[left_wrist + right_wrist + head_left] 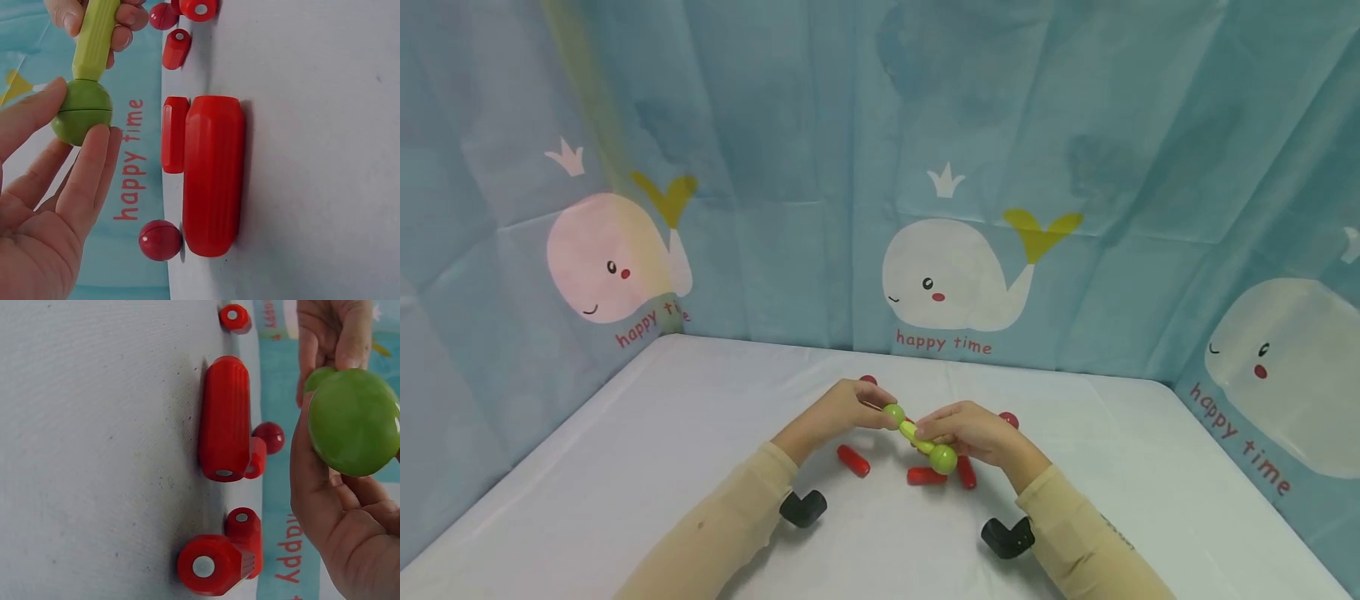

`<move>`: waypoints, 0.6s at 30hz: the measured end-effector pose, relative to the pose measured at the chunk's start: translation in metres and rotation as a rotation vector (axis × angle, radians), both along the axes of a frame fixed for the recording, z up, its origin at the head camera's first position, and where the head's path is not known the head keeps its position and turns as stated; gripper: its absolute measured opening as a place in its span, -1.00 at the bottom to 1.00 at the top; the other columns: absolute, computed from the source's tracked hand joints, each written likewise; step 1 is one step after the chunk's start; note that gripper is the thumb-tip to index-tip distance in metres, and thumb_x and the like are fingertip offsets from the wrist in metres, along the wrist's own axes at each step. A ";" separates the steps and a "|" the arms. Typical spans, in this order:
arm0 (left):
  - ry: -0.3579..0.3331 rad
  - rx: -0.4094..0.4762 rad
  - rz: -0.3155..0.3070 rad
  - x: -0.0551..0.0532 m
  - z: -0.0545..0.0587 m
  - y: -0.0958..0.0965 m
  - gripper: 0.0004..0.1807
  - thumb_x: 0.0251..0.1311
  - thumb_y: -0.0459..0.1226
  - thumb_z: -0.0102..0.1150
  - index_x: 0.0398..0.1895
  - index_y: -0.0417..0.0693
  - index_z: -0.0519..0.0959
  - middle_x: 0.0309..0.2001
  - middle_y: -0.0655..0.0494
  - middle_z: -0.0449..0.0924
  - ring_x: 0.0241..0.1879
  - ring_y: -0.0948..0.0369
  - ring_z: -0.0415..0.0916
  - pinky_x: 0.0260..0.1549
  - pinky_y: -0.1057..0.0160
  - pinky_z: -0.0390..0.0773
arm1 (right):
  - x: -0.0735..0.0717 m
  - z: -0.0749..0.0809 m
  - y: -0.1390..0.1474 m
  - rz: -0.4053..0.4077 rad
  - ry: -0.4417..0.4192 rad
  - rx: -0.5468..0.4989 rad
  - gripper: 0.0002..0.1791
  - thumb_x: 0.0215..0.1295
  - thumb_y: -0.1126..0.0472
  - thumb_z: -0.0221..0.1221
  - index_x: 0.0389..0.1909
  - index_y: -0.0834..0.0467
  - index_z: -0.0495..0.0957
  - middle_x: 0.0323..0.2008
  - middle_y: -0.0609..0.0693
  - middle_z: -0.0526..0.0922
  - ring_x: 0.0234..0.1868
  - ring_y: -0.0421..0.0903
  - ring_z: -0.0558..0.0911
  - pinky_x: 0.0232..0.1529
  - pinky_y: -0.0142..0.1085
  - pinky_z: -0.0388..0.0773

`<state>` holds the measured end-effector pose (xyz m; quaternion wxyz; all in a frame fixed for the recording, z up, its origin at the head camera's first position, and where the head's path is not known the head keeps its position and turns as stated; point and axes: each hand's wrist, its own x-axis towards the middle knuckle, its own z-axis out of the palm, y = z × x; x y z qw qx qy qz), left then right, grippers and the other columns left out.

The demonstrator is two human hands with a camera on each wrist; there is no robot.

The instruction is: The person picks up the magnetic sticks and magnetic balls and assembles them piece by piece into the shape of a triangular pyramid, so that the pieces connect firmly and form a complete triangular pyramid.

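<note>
Above the table, both hands hold a chain of magnetic toy pieces: yellow-green rods (923, 442) with a green ball at each end. My left hand (850, 405) pinches the far ball (81, 112) between thumb and fingertips; in the left wrist view that ball meets the end of a ridged rod (95, 47). My right hand (973, 431) grips the rods, its fingers covering part of them. The near green ball (355, 422) sticks out past the right hand's fingers and fills much of that side of the right wrist view.
Several red magnetic rods lie on the white table (625, 467) below the hands, among them one at the left (853, 461) and one in the middle (927, 476). Red balls (1009, 419) sit farther back. A blue whale-print curtain (775, 275) encloses the table.
</note>
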<state>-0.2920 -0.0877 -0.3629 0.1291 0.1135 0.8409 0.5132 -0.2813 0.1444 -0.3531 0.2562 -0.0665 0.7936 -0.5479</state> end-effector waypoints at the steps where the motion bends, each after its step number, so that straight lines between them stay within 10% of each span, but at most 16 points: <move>1: 0.003 -0.005 -0.005 0.000 0.000 0.000 -0.63 0.03 -0.07 0.48 -0.07 0.08 0.69 -0.10 0.17 0.69 -0.11 0.20 0.59 0.06 0.06 0.61 | 0.000 0.000 0.000 -0.002 -0.003 -0.001 -0.58 0.28 0.13 0.27 0.03 0.34 0.63 -0.24 0.04 0.76 -0.27 -0.15 0.66 -0.19 -0.35 0.65; 11: 0.005 -0.088 -0.023 0.001 -0.005 -0.013 -0.45 0.09 -0.10 0.44 0.18 0.00 0.58 -0.02 0.15 0.69 -0.02 0.24 0.60 0.12 0.08 0.59 | -0.001 -0.005 0.004 -0.031 -0.033 -0.035 -0.56 0.29 0.15 0.28 0.08 0.36 0.61 -0.25 0.02 0.76 -0.30 -0.18 0.67 -0.15 -0.35 0.68; 18: -0.019 -0.216 -0.051 0.001 -0.008 -0.033 -0.68 0.09 -0.13 0.44 -0.06 0.09 0.70 -0.10 0.21 0.71 -0.04 0.25 0.59 0.14 0.03 0.54 | -0.001 -0.007 0.009 -0.061 -0.050 -0.060 -0.59 0.29 0.15 0.28 0.05 0.35 0.63 -0.31 -0.02 0.73 -0.34 -0.19 0.61 -0.20 -0.41 0.65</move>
